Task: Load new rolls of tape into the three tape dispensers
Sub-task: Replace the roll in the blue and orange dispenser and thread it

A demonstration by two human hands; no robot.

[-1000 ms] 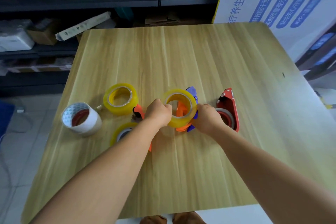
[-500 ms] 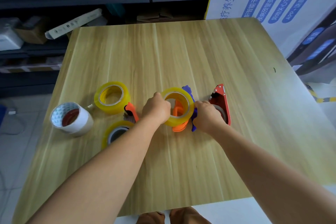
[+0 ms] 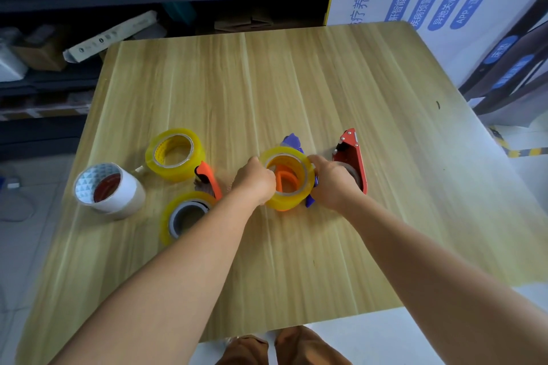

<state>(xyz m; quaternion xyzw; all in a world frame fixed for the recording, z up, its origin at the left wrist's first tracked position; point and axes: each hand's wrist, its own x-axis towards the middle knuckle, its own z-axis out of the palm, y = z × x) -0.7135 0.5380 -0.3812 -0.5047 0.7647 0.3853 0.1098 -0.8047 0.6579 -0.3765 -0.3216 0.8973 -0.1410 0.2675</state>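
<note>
Our left hand [image 3: 256,179] and right hand [image 3: 332,179] grip the yellow translucent tape roll [image 3: 289,178] at nine and three o'clock. It sits over the purple-and-orange plastic dispenser [image 3: 286,179] on the wooden table [image 3: 296,83].

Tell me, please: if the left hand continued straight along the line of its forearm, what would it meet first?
Probably the yellow tape roll, which the left hand already grips at its near-left rim. Beyond that lies the purple dispenser under the roll, then bare table. Depth is uncertain.
</note>
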